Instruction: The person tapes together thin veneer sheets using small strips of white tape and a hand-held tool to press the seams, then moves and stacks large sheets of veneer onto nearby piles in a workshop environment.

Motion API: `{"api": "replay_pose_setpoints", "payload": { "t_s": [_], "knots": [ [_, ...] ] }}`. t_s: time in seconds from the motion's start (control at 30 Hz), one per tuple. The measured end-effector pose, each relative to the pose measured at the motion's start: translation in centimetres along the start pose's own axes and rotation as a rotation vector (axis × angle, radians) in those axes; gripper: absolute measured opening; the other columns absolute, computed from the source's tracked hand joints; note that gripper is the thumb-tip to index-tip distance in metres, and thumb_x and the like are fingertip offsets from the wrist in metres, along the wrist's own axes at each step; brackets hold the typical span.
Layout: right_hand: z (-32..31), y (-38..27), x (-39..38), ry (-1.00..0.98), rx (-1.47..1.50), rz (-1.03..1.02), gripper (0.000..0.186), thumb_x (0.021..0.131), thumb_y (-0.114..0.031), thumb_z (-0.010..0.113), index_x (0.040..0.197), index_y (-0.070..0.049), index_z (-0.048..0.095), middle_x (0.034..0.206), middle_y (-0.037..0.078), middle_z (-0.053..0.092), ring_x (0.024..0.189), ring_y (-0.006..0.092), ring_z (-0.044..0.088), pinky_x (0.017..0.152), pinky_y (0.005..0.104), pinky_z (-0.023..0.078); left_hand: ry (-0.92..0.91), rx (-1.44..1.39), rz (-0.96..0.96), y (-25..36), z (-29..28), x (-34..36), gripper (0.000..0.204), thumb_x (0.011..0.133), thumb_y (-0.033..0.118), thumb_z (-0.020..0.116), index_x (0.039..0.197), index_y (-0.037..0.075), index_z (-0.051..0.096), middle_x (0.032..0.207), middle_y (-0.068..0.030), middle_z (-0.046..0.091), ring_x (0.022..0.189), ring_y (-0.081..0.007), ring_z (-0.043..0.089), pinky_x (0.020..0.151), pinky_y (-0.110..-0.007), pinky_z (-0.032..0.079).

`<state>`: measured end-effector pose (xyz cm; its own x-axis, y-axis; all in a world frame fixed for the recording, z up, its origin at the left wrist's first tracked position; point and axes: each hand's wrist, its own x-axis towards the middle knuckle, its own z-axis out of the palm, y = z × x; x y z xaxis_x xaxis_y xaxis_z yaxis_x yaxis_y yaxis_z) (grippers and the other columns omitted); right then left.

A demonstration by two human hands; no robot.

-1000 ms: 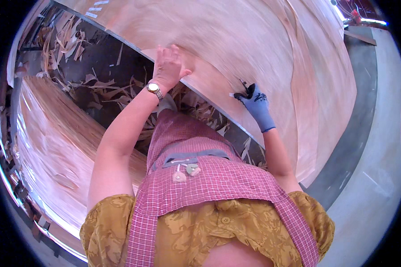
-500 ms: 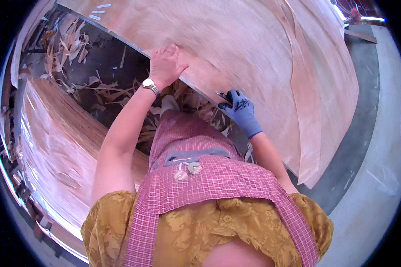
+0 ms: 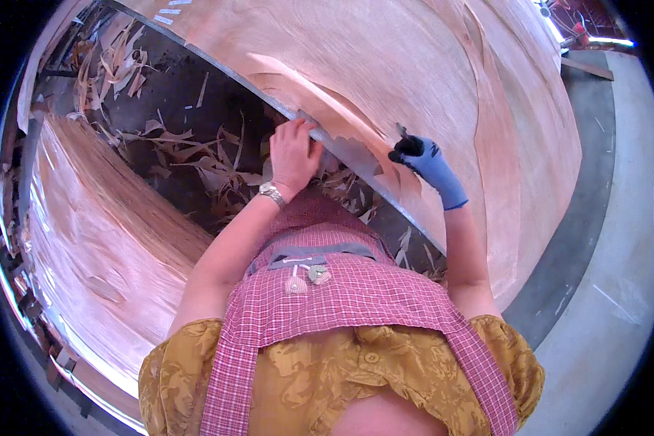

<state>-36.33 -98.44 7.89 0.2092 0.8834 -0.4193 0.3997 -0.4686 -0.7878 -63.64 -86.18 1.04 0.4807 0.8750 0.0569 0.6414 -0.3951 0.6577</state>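
Note:
A large, thin sheet of wood veneer [image 3: 385, 65] covers the work surface in front of me. Its near edge is raised in a fold beside my right hand, baring a ragged, torn patch. My right hand [image 3: 430, 164], in a blue glove with black fingertips, is closed round a small knife [image 3: 402, 131] whose tip points away from me. At the straight grey edge [image 3: 232, 78] of the work surface, my bare left hand [image 3: 294, 156] has its fingers curled together. What they grip is hidden. A wristwatch [image 3: 272, 192] sits on that arm.
A stack of veneer sheets [image 3: 98, 254] stands at my left. Torn veneer scraps [image 3: 218, 171] litter the dark floor between it and the work surface. A long loose strip [image 3: 490, 138] lies along the sheet's right part. Grey floor [image 3: 596, 240] runs along the right.
My left hand has gone from lying flat on the veneer to curling at the edge, nearer me. My right hand with the knife has moved right, and the veneer's near edge has lifted into a fold.

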Motion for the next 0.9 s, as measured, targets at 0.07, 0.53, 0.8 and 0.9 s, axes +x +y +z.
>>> {"api": "replay_pose_setpoints", "payload": {
  "t_s": [0.07, 0.53, 0.8, 0.9],
  "knots": [
    [-0.6, -0.6, 0.0, 0.011, 0.005, 0.012, 0.025, 0.078, -0.020, 0.078, 0.085, 0.000, 0.064, 0.072, 0.001, 0.060, 0.070, 0.0080, 0.050, 0.066, 0.0286, 0.045, -0.083, 0.097, 0.306, 0.5, 0.6, 0.4, 0.061, 0.077, 0.033, 0.072, 0.128, 0.005, 0.052, 0.144, -0.0133, 0.043, 0.137, -0.0303, 0.035, 0.111, -0.049, 0.026],
    [0.1, 6.5, -2.6, 0.486, -0.022, 0.088, 0.023, 0.085, -0.022, 0.071, 0.094, -0.002, 0.067, 0.078, 0.007, 0.067, 0.064, 0.0163, 0.056, 0.060, 0.0316, 0.045, -0.043, 0.280, 0.788, -2.5, 2.0, 1.5, 0.026, 0.078, 0.017, 0.058, 0.101, 0.011, 0.067, 0.106, -0.0035, 0.059, 0.118, -0.0233, 0.051, 0.114, -0.047, 0.029],
    [5.4, 12.4, -7.5, 0.887, -0.646, 0.144, 0.039, 0.089, -0.029, 0.062, 0.124, -0.012, 0.056, 0.109, 0.018, 0.058, 0.096, 0.0353, 0.059, 0.078, 0.0456, 0.049, -0.324, 0.190, 0.719, -2.4, -0.1, -1.2, 0.022, 0.077, 0.011, 0.060, 0.099, 0.011, 0.062, 0.095, -0.0042, 0.063, 0.102, -0.0224, 0.058, 0.102, -0.042, 0.035],
    [6.0, 13.2, -7.3, 0.959, -0.731, 0.116, 0.045, 0.084, -0.027, 0.065, 0.126, -0.016, 0.056, 0.107, 0.016, 0.060, 0.099, 0.0347, 0.058, 0.080, 0.0457, 0.049, -0.600, 0.404, 0.635, -3.9, -0.5, -1.2, 0.030, 0.070, 0.015, 0.066, 0.099, 0.010, 0.063, 0.098, -0.0059, 0.064, 0.094, -0.0242, 0.058, 0.098, -0.043, 0.035]
  ]
}}
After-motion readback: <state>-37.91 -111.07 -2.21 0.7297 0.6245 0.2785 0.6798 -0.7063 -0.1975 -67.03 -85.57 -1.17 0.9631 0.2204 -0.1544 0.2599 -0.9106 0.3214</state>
